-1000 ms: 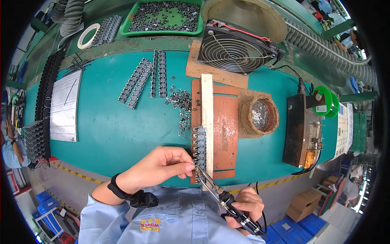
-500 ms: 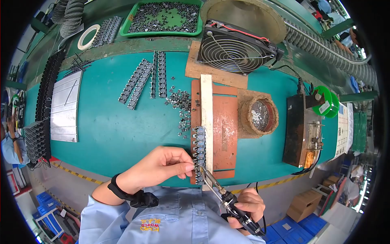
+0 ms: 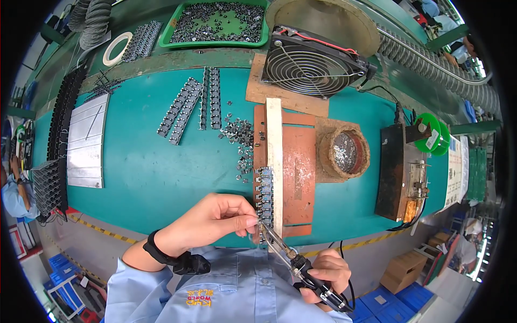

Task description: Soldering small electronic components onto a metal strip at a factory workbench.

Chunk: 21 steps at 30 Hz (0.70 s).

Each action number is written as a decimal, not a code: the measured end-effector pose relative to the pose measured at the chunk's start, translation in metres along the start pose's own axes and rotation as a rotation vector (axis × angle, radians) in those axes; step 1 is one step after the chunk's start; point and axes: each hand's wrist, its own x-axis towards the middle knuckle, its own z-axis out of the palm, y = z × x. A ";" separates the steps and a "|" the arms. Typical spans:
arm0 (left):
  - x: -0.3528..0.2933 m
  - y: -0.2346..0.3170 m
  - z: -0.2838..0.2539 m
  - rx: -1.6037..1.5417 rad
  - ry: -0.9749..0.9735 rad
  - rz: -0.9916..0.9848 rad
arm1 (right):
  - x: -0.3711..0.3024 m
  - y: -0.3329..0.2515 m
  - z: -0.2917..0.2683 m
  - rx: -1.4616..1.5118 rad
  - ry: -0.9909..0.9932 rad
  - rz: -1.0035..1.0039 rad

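My right hand (image 3: 329,273) grips a soldering iron (image 3: 308,272) with a thin metal tube running along its barrel. Its tip points up and left onto the near part of a strip of small circuit boards (image 3: 264,195). This strip lies upright along the left side of a pale wooden bar (image 3: 274,145) on a reddish-brown board (image 3: 298,177). Close to the iron's tip, my left hand (image 3: 223,218) is closed in a pinch at the strip's left edge. Whatever sits between its thumb and finger is too small to make out.
Loose small metal parts (image 3: 237,133) lie left of the bar, with more board strips (image 3: 180,110) beyond. A round pot (image 3: 344,154) stands right of the board, below a fan (image 3: 309,67). Further right are a dark box (image 3: 390,172) and a green spool (image 3: 439,137).
The soldering iron's tip has shifted slightly left along the strip, toward my left fingertips. My left hand stays almost where it was.
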 end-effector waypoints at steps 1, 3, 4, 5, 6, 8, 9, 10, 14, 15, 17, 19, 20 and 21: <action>0.000 0.000 -0.001 0.011 -0.011 0.002 | 0.000 -0.001 0.000 -0.003 -0.005 0.006; 0.000 0.000 -0.001 0.024 -0.021 0.004 | 0.000 -0.001 0.000 -0.006 -0.010 0.011; 0.000 0.000 0.000 0.015 -0.007 -0.003 | 0.001 0.000 0.000 -0.002 -0.008 0.007; 0.000 0.000 0.000 0.007 0.008 -0.009 | 0.002 0.000 0.000 0.001 -0.005 0.004; 0.000 0.000 0.001 -0.001 0.020 -0.015 | 0.002 0.000 0.000 0.002 -0.002 0.000; 0.000 0.001 0.001 -0.001 0.020 -0.012 | -0.002 0.002 -0.002 -0.004 0.051 -0.005; -0.001 0.002 0.001 -0.001 0.020 -0.010 | -0.006 0.004 -0.003 -0.010 0.104 -0.009; -0.001 0.003 0.001 -0.002 0.020 -0.007 | -0.009 0.006 -0.003 -0.015 0.156 -0.014; 0.000 0.000 0.002 -0.003 0.013 0.004 | -0.015 0.019 0.015 -0.046 0.679 0.083; 0.000 0.000 0.003 0.001 0.013 0.005 | -0.006 0.021 0.014 -0.130 0.704 0.216; -0.001 0.001 0.003 -0.005 0.026 0.003 | 0.009 0.024 0.014 -0.297 0.744 0.482; -0.001 0.001 0.003 -0.005 0.031 0.003 | 0.014 0.022 0.015 -0.259 0.757 0.465; -0.001 0.001 0.003 -0.007 0.033 0.001 | 0.016 0.021 0.016 -0.224 0.768 0.450; -0.001 0.001 0.003 -0.009 0.034 -0.001 | 0.016 0.021 0.017 -0.188 0.779 0.436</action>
